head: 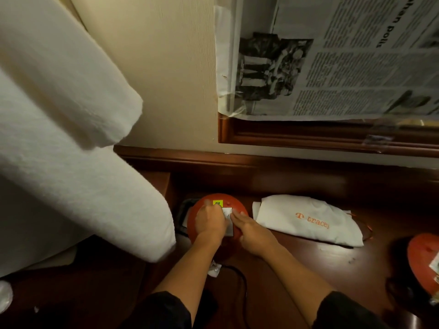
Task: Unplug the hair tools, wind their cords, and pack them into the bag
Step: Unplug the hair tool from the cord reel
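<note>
A round red hair tool (213,233) sits on the dark wooden desk (297,269), below the wall. It carries a yellow sticker (217,203) and a white label (227,213). My left hand (210,220) is on top of it, fingers curled at the label. My right hand (250,231) lies over its right side, fingers pointing at the same label. A black cord (241,279) with a small white tag (215,269) runs from under the tool toward me. The white cloth bag (308,220), printed "tracey" in orange, lies flat to the right.
A second red round tool (425,260) shows at the right edge. A big white lampshade (59,138) fills the left side, close to my left arm. Newspaper (344,55) covers a wood-framed pane on the wall above. A dark flat object (185,210) lies behind the tool.
</note>
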`<state>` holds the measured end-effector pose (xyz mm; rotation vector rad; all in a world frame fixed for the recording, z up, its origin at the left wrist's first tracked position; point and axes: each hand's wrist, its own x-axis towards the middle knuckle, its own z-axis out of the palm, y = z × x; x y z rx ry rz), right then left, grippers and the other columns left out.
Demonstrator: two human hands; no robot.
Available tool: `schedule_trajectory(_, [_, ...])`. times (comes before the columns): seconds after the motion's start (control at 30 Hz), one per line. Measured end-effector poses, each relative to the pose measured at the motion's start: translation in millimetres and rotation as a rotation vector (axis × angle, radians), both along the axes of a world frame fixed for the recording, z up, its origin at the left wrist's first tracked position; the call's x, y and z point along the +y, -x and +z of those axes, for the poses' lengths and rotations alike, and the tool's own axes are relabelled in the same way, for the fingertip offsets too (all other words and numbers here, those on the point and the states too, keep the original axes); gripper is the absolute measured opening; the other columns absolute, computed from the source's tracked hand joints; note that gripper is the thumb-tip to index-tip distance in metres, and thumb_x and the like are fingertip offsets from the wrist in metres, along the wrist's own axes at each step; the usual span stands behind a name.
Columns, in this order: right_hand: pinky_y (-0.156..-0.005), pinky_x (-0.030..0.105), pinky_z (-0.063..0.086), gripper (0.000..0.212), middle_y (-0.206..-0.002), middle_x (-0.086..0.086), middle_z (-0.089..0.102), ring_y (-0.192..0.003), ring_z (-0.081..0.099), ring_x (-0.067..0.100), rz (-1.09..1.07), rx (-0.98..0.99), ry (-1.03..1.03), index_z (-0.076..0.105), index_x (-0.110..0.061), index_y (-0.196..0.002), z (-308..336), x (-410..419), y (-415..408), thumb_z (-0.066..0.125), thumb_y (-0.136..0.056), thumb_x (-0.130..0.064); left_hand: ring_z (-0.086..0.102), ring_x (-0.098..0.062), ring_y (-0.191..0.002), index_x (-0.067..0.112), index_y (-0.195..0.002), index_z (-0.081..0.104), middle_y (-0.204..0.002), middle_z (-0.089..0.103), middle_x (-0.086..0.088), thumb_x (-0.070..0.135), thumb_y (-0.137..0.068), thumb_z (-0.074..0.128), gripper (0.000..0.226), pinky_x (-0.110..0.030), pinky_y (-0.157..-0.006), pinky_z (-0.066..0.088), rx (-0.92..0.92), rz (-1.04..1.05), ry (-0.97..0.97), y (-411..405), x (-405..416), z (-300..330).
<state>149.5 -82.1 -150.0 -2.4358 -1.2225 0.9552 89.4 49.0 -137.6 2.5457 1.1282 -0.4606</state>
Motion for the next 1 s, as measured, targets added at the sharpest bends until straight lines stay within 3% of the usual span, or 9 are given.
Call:
schedule_trajectory(0.17, [-0.122,0.035,0.020,0.071,-0.167,-0.002,0.002,-0.154,0.005,0.019,0.011,-0.008,0.025,0.011,-0.020,-0.159,1.1,2.3,1.2,0.042,-0.097,-0.005,0.061,-0.027,-0.106,0.009,-0.124,0.064,-0.144,0.038,-0.011,0.036,-0.095,0.060,0.040,-0.033,-0.079,0.053,-0.023,-0.030,-0.004,-1.6,4.0,4.0])
schedule_trajectory(0.33, [-0.121,0.034,0.024,0.074,-0.167,-0.003,0.002,-0.154,0.007,0.018,0.022,0.015,0.044,0.011,-0.021,-0.159,5.4,3.5,-1.2,0.044,-0.095,-0.003,0.061,-0.025,-0.108,0.013,-0.124,0.065,-0.141,0.041,-0.011,0.039,-0.094,0.062,0.040,-0.029,-0.077,0.051,-0.110,-0.030,-0.021,8.5,5.6,10.4])
schedule_trajectory(0.53, [-0.114,0.016,0.016,0.067,-0.160,0.002,0.033,-0.146,0.033,0.019,-0.181,0.058,-0.074,0.036,-0.018,-0.153,16.4,-18.2,10.7,0.046,-0.089,0.000,0.056,-0.021,-0.120,0.015,-0.123,0.066,-0.139,0.049,-0.003,0.030,-0.092,0.065,0.035,-0.029,-0.094,0.049,-0.379,0.003,0.086,54.1,-2.2,12.1])
schedule_trajectory(0.67, [-0.115,0.021,0.024,0.066,-0.154,0.004,0.044,-0.142,0.040,0.017,-0.228,0.064,-0.035,0.046,-0.018,-0.147,15.3,-52.2,29.0,0.051,-0.084,0.000,0.053,-0.018,-0.125,0.020,-0.116,0.067,-0.138,0.048,0.003,0.028,-0.090,0.069,0.028,-0.029,-0.098,0.051,-0.472,-0.034,0.137,85.3,-24.3,10.0])
schedule_trajectory(0.87, [-0.114,0.021,0.026,0.063,-0.157,0.002,0.039,-0.143,0.038,0.016,-0.228,0.086,0.043,0.042,-0.018,-0.149,11.2,-102.5,61.7,0.050,-0.088,-0.008,0.047,-0.015,-0.127,0.025,-0.124,0.063,-0.133,0.047,0.007,0.028,-0.092,0.066,0.032,-0.027,-0.101,0.046,-0.420,-0.197,0.061,111.6,-64.4,17.1])
schedule_trajectory(1.0, [-0.115,0.027,0.031,0.060,-0.155,0.002,0.041,-0.142,0.039,0.018,-0.197,0.112,0.059,0.042,-0.020,-0.149,9.8,-137.2,80.6,0.049,-0.090,-0.012,0.044,-0.017,-0.128,0.023,-0.127,0.060,-0.135,0.045,0.005,0.023,-0.094,0.060,0.034,-0.034,-0.100,0.044,-0.316,-0.375,-0.044,129.7,-95.0,14.9])
